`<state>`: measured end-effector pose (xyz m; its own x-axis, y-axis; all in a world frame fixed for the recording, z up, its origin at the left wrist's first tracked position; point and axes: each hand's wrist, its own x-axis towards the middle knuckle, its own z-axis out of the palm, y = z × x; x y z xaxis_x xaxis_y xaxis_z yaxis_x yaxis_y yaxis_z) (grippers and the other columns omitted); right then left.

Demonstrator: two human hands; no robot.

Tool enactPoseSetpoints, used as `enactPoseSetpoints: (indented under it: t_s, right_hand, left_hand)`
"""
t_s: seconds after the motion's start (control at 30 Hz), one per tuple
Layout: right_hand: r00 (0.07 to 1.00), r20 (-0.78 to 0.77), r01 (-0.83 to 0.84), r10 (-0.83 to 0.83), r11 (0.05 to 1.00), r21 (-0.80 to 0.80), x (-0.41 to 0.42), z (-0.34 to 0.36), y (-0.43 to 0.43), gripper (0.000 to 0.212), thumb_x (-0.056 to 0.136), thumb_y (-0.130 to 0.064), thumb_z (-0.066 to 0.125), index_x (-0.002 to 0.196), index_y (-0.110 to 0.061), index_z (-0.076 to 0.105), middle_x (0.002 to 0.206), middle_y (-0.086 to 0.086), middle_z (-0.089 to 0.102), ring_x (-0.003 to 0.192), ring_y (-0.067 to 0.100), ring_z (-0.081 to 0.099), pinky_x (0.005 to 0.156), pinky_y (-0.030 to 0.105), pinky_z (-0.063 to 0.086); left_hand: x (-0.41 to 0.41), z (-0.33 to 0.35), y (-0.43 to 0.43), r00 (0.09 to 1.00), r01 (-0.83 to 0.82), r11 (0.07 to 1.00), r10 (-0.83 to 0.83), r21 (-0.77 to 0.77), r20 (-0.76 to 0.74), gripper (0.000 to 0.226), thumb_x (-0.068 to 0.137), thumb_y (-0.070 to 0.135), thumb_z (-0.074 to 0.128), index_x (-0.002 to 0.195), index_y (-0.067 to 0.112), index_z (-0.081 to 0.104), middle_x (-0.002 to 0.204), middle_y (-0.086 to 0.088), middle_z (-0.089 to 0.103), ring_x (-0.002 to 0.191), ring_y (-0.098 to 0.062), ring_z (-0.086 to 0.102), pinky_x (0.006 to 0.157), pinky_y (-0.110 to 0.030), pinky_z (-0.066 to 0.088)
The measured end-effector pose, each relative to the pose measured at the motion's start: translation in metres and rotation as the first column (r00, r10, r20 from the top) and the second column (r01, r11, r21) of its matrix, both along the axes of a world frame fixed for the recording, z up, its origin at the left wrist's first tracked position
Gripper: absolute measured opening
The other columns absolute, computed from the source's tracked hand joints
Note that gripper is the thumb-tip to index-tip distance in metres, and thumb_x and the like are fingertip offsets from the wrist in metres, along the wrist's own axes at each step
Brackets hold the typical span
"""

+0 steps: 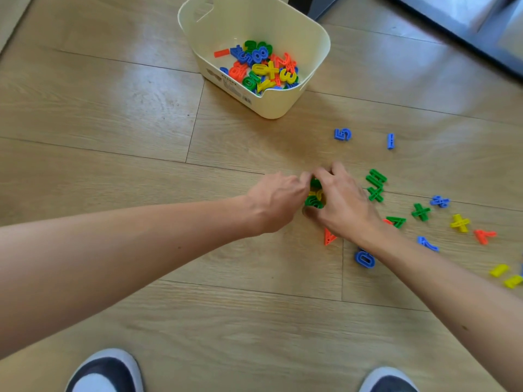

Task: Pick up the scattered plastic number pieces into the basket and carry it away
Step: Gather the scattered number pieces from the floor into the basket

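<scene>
1. Left hand (278, 202) and right hand (343, 203) both curl round a clump of green and yellow number pieces (314, 195) on the floor (141, 137).
2. Cup underneath, lift together, then drop into the cream basket (271, 107) ahead, which is part full.
3. Strays lie to the right, e.g. blue 5 (342, 134).

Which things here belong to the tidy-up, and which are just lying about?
Job: basket, number pieces inside it, green and yellow pieces gripped by left hand and right hand, scattered pieces like the blue 5.
Just there: two slippers, wooden floor.
</scene>
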<state>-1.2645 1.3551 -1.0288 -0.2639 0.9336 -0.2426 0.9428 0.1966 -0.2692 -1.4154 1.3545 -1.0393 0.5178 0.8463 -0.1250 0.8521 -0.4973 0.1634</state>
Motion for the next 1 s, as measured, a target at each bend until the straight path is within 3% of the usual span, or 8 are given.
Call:
enactPoseSetpoints:
  t_s: [0.27, 0.47, 0.57, 0.63, 0.73, 0.8, 0.87, 1.0]
  right_hand:
    - [0.996, -0.077, 0.04, -0.042, 0.999, -0.028, 0.0, -0.004, 0.002, 0.047, 0.072, -0.033, 0.08, 0.113, -0.019, 0.061, 0.106, 0.007, 0.046, 0.103, 0.031, 0.054, 0.08, 0.034, 0.046]
    - [0.988, -0.145, 0.052, -0.056, 0.998, -0.033, 0.006, -0.006, -0.001, 0.041, 0.069, -0.027, 0.077, 0.105, -0.02, 0.06, 0.102, 0.002, 0.045, 0.094, 0.025, 0.053, 0.079, 0.033, 0.045]
    - [0.985, -0.164, 0.043, -0.044, 0.999, -0.012, 0.007, -0.007, -0.002, 0.039, 0.068, -0.027, 0.076, 0.103, -0.021, 0.061, 0.101, 0.002, 0.045, 0.092, 0.024, 0.052, 0.077, 0.031, 0.044]
    - [0.986, -0.165, 0.026, -0.023, 1.0, 0.013, 0.006, -0.007, -0.003, 0.039, 0.069, -0.026, 0.074, 0.106, -0.021, 0.062, 0.101, 0.002, 0.046, 0.094, 0.025, 0.054, 0.078, 0.032, 0.045]
    - [0.991, -0.124, -0.054, 0.056, 0.998, 0.021, 0.005, -0.008, -0.005, 0.048, 0.074, -0.027, 0.071, 0.121, -0.024, 0.064, 0.106, 0.005, 0.047, 0.103, 0.026, 0.053, 0.084, 0.037, 0.05]
    - [0.988, -0.114, -0.098, 0.1, 0.995, 0.027, 0.005, -0.009, -0.007, 0.049, 0.077, -0.029, 0.07, 0.126, -0.027, 0.063, 0.106, 0.005, 0.045, 0.104, 0.024, 0.05, 0.082, 0.041, 0.052]
    - [0.987, -0.117, -0.11, 0.114, 0.993, 0.041, 0.005, -0.009, -0.008, 0.048, 0.078, -0.031, 0.07, 0.126, -0.028, 0.063, 0.104, 0.004, 0.043, 0.101, 0.022, 0.049, 0.079, 0.042, 0.052]
    - [0.987, -0.122, -0.101, 0.108, 0.993, 0.061, 0.006, -0.009, -0.008, 0.047, 0.077, -0.03, 0.069, 0.123, -0.025, 0.062, 0.104, 0.005, 0.043, 0.099, 0.024, 0.05, 0.079, 0.043, 0.053]
  left_hand:
    - [0.002, -0.001, -0.004, 0.998, 0.031, 0.999, -0.029, 0.031, -0.06, 0.039, 0.088, -0.001, 0.045, 0.127, 0.002, 0.041, 0.096, -0.007, 0.067, 0.081, -0.031, 0.067, 0.053, -0.034, 0.029]
    - [-0.009, -0.004, -0.001, 0.99, -0.118, 0.989, 0.124, -0.091, 0.061, 0.022, 0.088, 0.0, 0.052, 0.097, 0.015, 0.039, 0.088, -0.009, 0.064, 0.062, -0.026, 0.048, 0.053, -0.036, 0.032]
    - [-0.012, -0.005, -0.007, 1.0, -0.022, 0.998, 0.022, -0.058, 0.006, 0.016, 0.092, 0.004, 0.048, 0.106, 0.01, 0.044, 0.097, -0.009, 0.064, 0.079, -0.03, 0.062, 0.058, -0.038, 0.042]
    - [-0.013, -0.004, -0.014, 0.999, 0.032, 0.999, -0.033, -0.025, -0.037, 0.019, 0.095, 0.005, 0.044, 0.114, 0.008, 0.047, 0.104, -0.009, 0.063, 0.088, -0.028, 0.061, 0.064, -0.037, 0.047]
    - [-0.014, -0.002, -0.022, 0.974, 0.197, 0.958, -0.168, 0.206, -0.15, 0.028, 0.089, 0.008, 0.05, 0.116, 0.008, 0.056, 0.101, -0.004, 0.064, 0.079, -0.017, 0.06, 0.06, -0.025, 0.038]
    - [-0.014, -0.003, -0.025, 0.965, 0.237, 0.951, -0.206, 0.198, -0.164, 0.036, 0.092, 0.002, 0.038, 0.126, 0.003, 0.05, 0.107, -0.008, 0.061, 0.082, -0.019, 0.059, 0.061, -0.027, 0.037]
    - [-0.013, -0.003, -0.025, 0.972, 0.211, 0.956, -0.182, 0.204, -0.151, 0.043, 0.091, -0.002, 0.027, 0.13, 0.002, 0.045, 0.111, -0.009, 0.06, 0.086, -0.021, 0.06, 0.061, -0.029, 0.036]
    - [-0.014, -0.003, -0.023, 0.999, 0.043, 0.997, -0.041, 0.059, -0.023, 0.038, 0.092, -0.003, 0.037, 0.129, 0.002, 0.041, 0.112, -0.012, 0.059, 0.093, -0.027, 0.059, 0.062, -0.031, 0.034]
